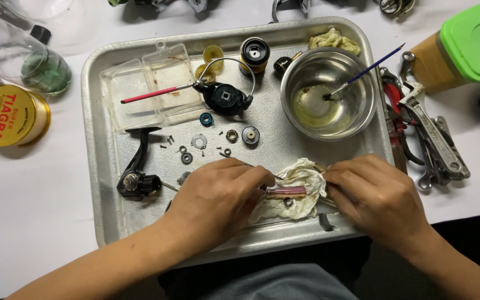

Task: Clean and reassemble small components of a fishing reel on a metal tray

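Metal tray [101, 166], near edge: left hand [215, 200] closed on a small screwdriver with a translucent pink handle [285, 192], its tip hidden by the fingers; right hand [374, 194] curled, pinching the crumpled stained cloth [301, 189] beneath it, any part held there hidden. Loose washers and screws [198, 145], black reel body [135, 180] at left; steel bowl [329, 91] with brush behind.

White table [40, 211], metal tray [98, 183], wrenches [437, 144]
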